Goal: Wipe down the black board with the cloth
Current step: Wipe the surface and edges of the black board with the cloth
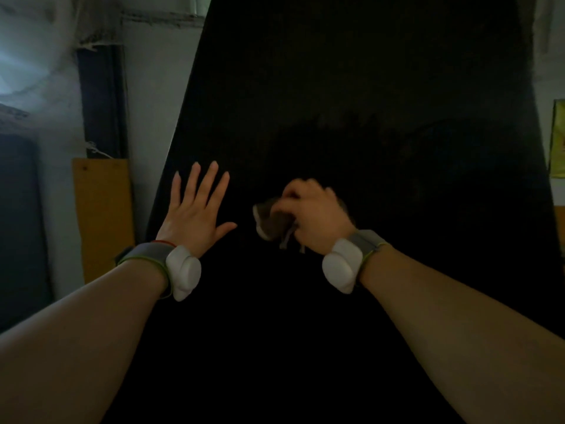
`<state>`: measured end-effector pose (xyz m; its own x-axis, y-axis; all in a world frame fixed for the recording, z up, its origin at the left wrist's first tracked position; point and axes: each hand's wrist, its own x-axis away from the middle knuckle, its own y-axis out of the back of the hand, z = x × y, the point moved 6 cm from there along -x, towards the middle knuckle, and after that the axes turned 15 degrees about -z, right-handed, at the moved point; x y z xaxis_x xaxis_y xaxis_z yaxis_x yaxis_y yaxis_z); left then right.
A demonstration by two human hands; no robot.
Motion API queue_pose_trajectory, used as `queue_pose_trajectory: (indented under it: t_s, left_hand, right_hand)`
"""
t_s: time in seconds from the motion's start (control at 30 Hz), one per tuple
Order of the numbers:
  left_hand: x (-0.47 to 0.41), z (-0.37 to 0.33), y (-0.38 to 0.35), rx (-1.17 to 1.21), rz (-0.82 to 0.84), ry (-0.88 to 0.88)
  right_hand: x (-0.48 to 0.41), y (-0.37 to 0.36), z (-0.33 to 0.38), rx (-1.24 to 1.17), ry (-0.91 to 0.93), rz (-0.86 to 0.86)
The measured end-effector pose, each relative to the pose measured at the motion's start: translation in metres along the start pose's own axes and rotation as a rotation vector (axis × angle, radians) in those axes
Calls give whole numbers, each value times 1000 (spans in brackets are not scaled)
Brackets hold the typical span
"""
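Observation:
A tall black board [351,87] fills the middle of the head view and leans away from me. My left hand [194,209] lies flat on it near its left edge, fingers spread, holding nothing. My right hand [315,217] is closed around a bunched grey-brown cloth [270,223] and holds it against the board's middle. The cloth sticks out to the left of the fist; part of it is hidden under the fingers. Both wrists carry grey bands with white pods.
A yellowish wooden panel [102,218] leans against the pale wall left of the board. A dark upright strip [102,99] stands above it. A dark slab [21,228] is at far left. A yellow sheet [558,139] shows at the right edge.

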<state>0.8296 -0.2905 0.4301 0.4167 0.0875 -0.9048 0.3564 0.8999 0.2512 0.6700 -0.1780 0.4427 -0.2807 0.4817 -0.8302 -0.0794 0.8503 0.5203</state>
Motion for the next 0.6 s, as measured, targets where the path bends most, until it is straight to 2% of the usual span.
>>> queue_pose_trajectory:
  t_s: [0.07,0.13,0.23,0.3,0.6]
  left_hand:
    - [0,0,-2,1,-13,-4]
    - [1,0,-2,16,-26,-1]
    - [0,0,-2,20,-53,-4]
    - [1,0,-2,33,-71,-9]
    - [2,-6,3,27,-94,-2]
  right_hand:
    - [-17,26,-16,33,-110,-256]
    - [-36,38,-33,71,-231,-349]
    - [-51,24,-45,79,-358,-264]
    - [-46,9,-40,70,-374,-233]
    - [14,-41,8,46,-121,7]
